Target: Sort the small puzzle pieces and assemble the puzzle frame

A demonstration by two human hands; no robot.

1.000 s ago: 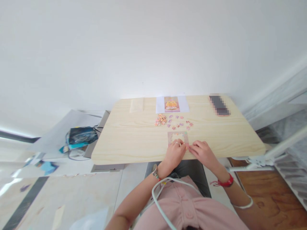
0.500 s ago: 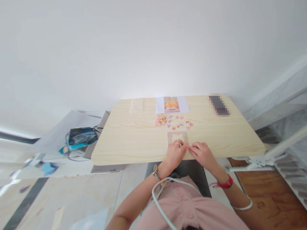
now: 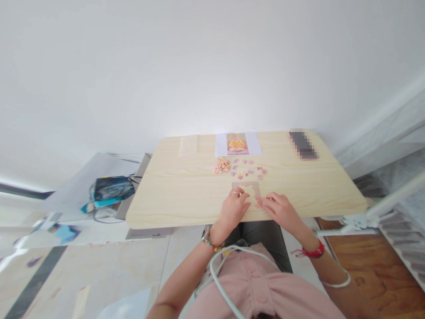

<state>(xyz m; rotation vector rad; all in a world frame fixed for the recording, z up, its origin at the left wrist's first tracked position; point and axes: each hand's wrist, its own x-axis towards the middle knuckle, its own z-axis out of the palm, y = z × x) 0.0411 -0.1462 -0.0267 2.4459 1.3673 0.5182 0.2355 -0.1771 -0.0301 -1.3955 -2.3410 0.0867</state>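
Observation:
On the table in front of me lies a partly assembled jigsaw puzzle [image 3: 258,190], a pinkish border of joined pieces around a pale middle. My left hand [image 3: 233,207] is over its left side, thumb and forefinger apart with nothing visible between them. At the lower right corner, my right hand [image 3: 280,212] has its fingertips closed on the puzzle's edge. Beyond the puzzle, several loose jigsaw pieces [image 3: 250,172] are spread out, beside a heap of pieces [image 3: 222,166]. The left fingers hide part of the left border.
A sheet with a printed yellow character picture [image 3: 237,144] lies at the table's back, near the white wall. A pale flat packet [image 3: 188,146] is at the back left, a blurred-out phone [image 3: 303,145] at the back right. A white cable [image 3: 215,277] loops across my lap.
My left hand has drawn back left from the lower right corner, and its fingers have parted, uncovering more of the border. My right hand has stayed by that corner.

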